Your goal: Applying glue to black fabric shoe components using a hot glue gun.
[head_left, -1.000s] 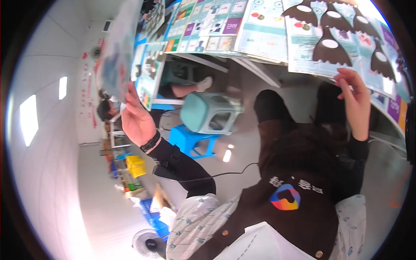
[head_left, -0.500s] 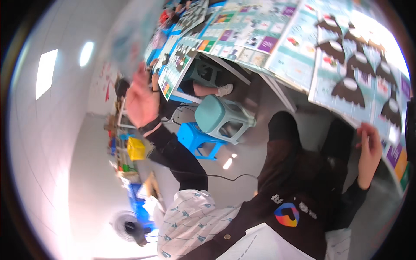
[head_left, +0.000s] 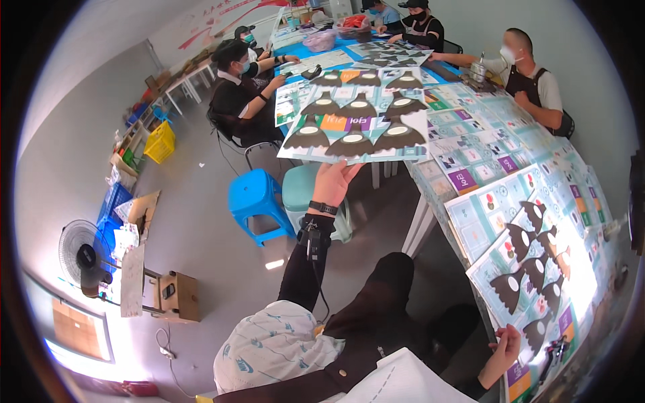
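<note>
My left hand (head_left: 329,183), with a dark wristband, reaches forward and grips the near edge of a printed sheet (head_left: 348,123). The sheet is held out nearly flat, and its far part overlaps the table in this view. Several dark bell-shaped pieces (head_left: 353,148) with pale ovals lie on it in rows. At the lower right, beside the table edge, my right hand (head_left: 502,352) has loosely bent fingers apart and nothing visible in them. Nearest to it is another printed sheet (head_left: 478,272) bearing similar dark pieces.
A long table (head_left: 447,232) covered with printed sheets runs away on my right. Co-workers (head_left: 235,101) sit around its far part. Blue (head_left: 259,201) and green stools (head_left: 299,191) stand below my left hand. A fan (head_left: 84,255) and a yellow crate (head_left: 160,142) are at left.
My view has turned, bringing the far table and co-workers into sight. The sheet in my left hand, blurred at the upper left before, is now out in front, over the far table in view.
</note>
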Demonstrator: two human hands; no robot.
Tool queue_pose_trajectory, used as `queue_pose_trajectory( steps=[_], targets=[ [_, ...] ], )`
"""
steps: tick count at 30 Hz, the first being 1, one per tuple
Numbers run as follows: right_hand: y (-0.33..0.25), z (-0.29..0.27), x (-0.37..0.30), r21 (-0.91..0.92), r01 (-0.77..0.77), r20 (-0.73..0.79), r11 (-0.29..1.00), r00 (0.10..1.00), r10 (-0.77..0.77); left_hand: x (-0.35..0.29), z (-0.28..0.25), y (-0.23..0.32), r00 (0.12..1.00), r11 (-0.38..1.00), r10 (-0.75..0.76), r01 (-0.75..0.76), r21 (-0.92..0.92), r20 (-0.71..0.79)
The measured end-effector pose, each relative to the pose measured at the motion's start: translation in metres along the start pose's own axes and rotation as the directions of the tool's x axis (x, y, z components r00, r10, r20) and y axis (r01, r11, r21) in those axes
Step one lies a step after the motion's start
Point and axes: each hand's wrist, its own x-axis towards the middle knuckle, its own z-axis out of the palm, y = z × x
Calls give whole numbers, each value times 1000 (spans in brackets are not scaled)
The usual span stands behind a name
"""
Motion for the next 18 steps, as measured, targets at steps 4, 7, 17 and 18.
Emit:
queue_pose_trajectory(
  steps=[4,7,17,18],
  targets=[
    [-2,14,10,-39,-13,44,999,999,15,27,-48,-3,997,998,54,-55,-35,-49],
    [-3,22,13,-68,0,51,998,999,4,53,-75,4,992,994,98,-101,-31,-78],
    [2,36,19,-80,2,132,997,991,8,144,-135,72,958,956,286,-286,-67,-9],
    [0,36,18,-93,-6,125,996,992,17,152,-136,76,959,956,283,-283,-75,-10]
  ],
)
